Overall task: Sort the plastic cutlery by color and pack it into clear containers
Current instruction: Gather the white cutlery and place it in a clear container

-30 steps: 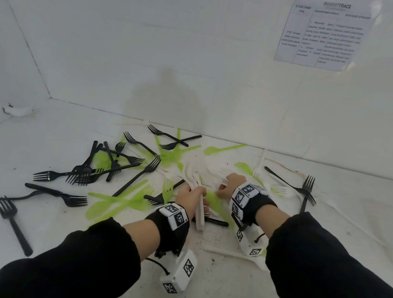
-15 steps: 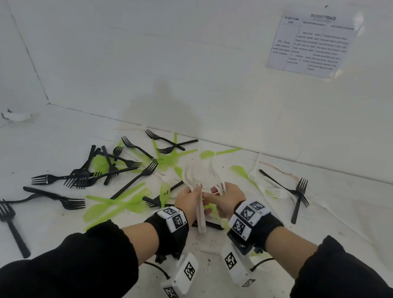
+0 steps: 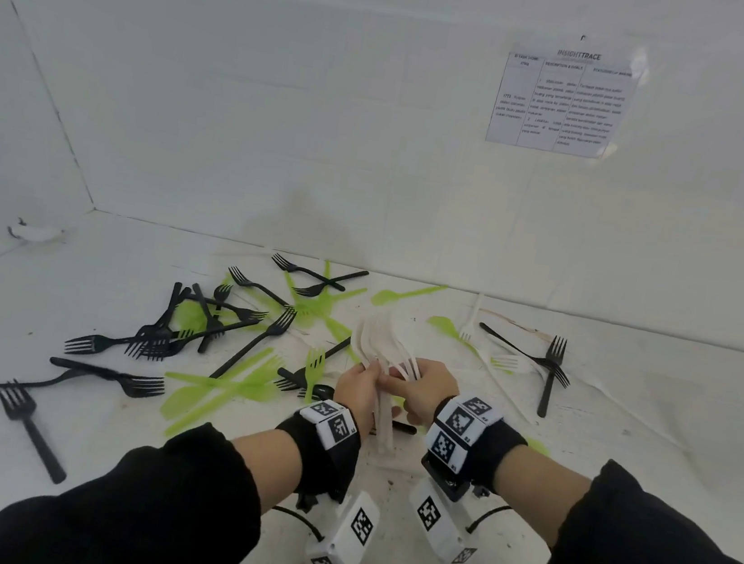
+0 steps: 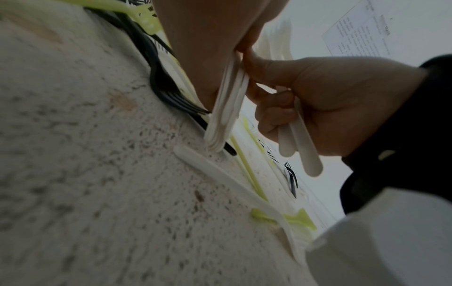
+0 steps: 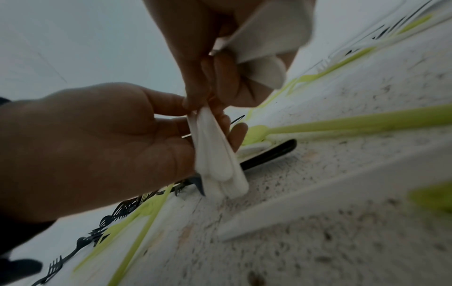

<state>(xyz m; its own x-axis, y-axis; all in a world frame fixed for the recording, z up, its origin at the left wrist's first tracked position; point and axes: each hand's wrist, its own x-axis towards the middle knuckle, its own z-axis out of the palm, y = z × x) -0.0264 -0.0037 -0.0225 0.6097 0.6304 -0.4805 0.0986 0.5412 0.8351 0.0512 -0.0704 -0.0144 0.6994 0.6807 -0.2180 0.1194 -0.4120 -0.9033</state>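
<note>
My left hand [image 3: 363, 387] grips a bundle of white cutlery [image 3: 380, 349] held upright, handle ends down on the table, in front of me. In the left wrist view that bundle [image 4: 223, 110] touches the tabletop. My right hand [image 3: 417, 389] is pressed against the left and grips two more white pieces [image 4: 300, 139]; its fingertips also touch the bundle [image 5: 215, 154]. Black forks [image 3: 154, 338] and green cutlery [image 3: 228, 386] lie scattered to the left and behind. No clear container is in view.
More black forks [image 3: 550, 371] and a white fork [image 3: 469, 323] lie at the right near the back wall. One white piece [image 4: 220, 172] lies flat on the speckled table by my wrists. A printed sheet [image 3: 562, 101] hangs on the wall.
My right hand has come back from the pile on the right with white pieces and now meets the left hand at the bundle. The left hand has stayed put.
</note>
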